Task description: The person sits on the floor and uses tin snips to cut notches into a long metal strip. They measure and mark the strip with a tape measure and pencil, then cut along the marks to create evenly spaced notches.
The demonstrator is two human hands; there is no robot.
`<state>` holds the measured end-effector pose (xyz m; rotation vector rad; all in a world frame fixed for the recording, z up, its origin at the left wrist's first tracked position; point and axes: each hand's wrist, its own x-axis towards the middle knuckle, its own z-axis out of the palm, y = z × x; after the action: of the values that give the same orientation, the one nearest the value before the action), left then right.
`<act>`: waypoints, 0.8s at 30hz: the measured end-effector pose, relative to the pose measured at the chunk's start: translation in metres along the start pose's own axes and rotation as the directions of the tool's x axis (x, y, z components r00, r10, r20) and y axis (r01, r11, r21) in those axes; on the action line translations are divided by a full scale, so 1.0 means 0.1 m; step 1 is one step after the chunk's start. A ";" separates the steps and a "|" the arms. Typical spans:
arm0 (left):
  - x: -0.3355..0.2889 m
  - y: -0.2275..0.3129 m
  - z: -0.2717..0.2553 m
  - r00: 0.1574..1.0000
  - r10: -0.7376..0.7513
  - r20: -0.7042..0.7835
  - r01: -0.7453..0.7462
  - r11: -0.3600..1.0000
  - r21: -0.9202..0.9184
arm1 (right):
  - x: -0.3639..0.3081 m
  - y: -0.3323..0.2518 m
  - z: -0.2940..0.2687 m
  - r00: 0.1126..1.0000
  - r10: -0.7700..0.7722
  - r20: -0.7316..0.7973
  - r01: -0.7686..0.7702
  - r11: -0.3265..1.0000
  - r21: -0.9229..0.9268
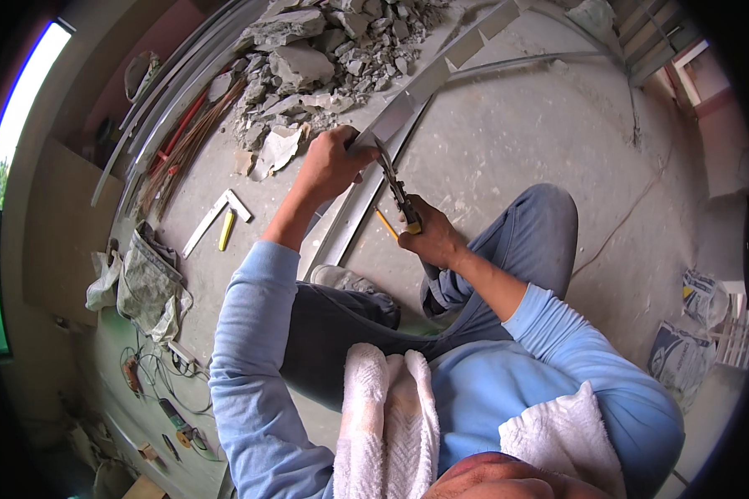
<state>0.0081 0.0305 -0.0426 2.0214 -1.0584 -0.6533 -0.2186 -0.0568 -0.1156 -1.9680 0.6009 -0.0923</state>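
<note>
My left hand (334,162) is closed around the near end of a long, thin metal strip (429,81), which slants up and away to the right. Triangular notches and raised tabs run along this strip. In my right hand (434,237) is a pair of tin snips (397,185) with a yellow handle. Their jaws meet the strip's edge just right of my left fingers; how far they are closed is too small to tell. A thin orange, pencil-like stick (387,224) shows beside my right hand. Below lies a metal channel (351,218).
Broken concrete rubble (304,66) is heaped ahead. To the left are a square (206,223), a yellow utility knife (226,230), long rods (171,166) and a crumpled sack (147,279). Corded power tools (179,420) lie at lower left, printed bags (678,358) at right.
</note>
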 end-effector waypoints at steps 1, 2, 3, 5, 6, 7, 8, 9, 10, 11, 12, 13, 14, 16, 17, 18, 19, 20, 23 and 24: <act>0.00 0.00 0.01 1.000 0.002 -0.005 -0.002 1.000 -0.007 | 0.00 -0.01 0.00 1.000 0.002 -0.006 -0.002 1.000 0.003; 0.01 0.00 0.01 1.000 0.000 -0.004 -0.001 1.000 -0.018 | 0.01 -0.02 0.00 1.000 0.022 -0.005 -0.022 1.000 0.000; 0.01 0.00 0.02 1.000 -0.001 -0.005 0.001 1.000 -0.030 | 0.02 -0.02 0.00 1.000 0.017 -0.011 -0.017 1.000 0.001; 0.01 0.00 0.02 1.000 0.014 -0.008 -0.014 0.999 -0.033 | 0.04 -0.03 0.00 1.000 0.001 -0.015 -0.001 1.000 -0.006; 0.01 0.00 0.02 1.000 0.028 -0.007 -0.028 0.999 -0.025 | 0.05 -0.02 0.00 1.000 -0.009 -0.013 0.009 1.000 -0.012; 0.00 -0.01 0.03 1.000 0.031 -0.003 -0.031 0.999 -0.014 | 0.06 -0.02 0.01 1.000 -0.014 -0.019 0.013 1.000 -0.020; 0.00 -0.01 0.03 0.999 0.044 -0.006 -0.044 0.999 -0.013 | 0.07 -0.01 0.01 1.000 -0.019 -0.007 0.019 1.000 -0.013; 0.00 -0.01 0.04 0.999 0.045 -0.006 -0.045 0.999 -0.010 | 0.07 -0.01 0.00 1.000 -0.019 -0.003 0.019 1.000 -0.010; -0.01 -0.01 0.05 0.999 0.034 -0.001 -0.034 0.999 -0.009 | 0.07 -0.01 0.00 1.000 -0.011 0.008 0.011 1.000 -0.011; -0.01 -0.01 0.05 0.998 0.054 -0.011 -0.054 0.998 0.018 | 0.08 -0.01 -0.01 1.000 -0.028 0.005 0.028 1.000 0.000; -0.01 -0.01 0.06 0.998 0.064 -0.017 -0.064 0.997 0.046 | 0.08 -0.01 -0.02 0.999 -0.038 0.006 0.038 0.999 0.007; -0.02 0.00 0.07 0.997 0.080 -0.023 -0.078 0.994 0.077 | 0.07 -0.02 -0.03 0.999 -0.048 0.007 0.048 0.999 0.014; -0.03 0.00 0.07 0.997 0.071 -0.015 -0.070 0.996 0.054 | 0.07 -0.03 -0.04 0.999 -0.042 0.008 0.041 0.999 0.015; -0.03 0.02 0.08 0.998 0.066 -0.005 -0.066 0.998 0.017 | 0.07 -0.06 -0.05 0.999 -0.031 0.009 0.031 0.999 0.017; -0.04 0.02 0.08 0.997 0.072 -0.009 -0.072 0.997 0.022 | 0.06 -0.07 -0.05 1.000 -0.011 0.015 0.011 1.000 0.016; -0.04 0.03 0.08 0.997 0.079 -0.013 -0.079 0.996 0.028 | 0.06 -0.08 -0.05 1.000 0.008 0.021 -0.008 1.000 0.015; -0.05 0.03 0.09 0.996 0.087 -0.017 -0.086 0.996 0.033 | 0.06 -0.09 -0.05 0.999 0.027 0.027 -0.027 1.000 0.014; -0.05 0.04 0.09 0.996 0.087 -0.018 -0.086 0.995 0.044 | 0.06 -0.09 -0.05 0.999 0.029 0.038 -0.030 0.999 0.019; -0.05 0.05 0.10 0.997 0.081 -0.012 -0.080 0.995 0.055 | 0.06 -0.07 -0.07 0.998 0.020 0.054 -0.022 0.999 0.032; -0.04 0.05 0.09 0.997 0.076 -0.004 -0.076 0.996 0.044 | 0.06 -0.06 -0.07 0.999 0.005 0.048 -0.007 0.999 0.035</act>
<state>-0.0031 0.0288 -0.0440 2.0085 -1.1491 -0.5888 -0.2131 -0.0637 -0.1080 -1.9293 0.5701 -0.0510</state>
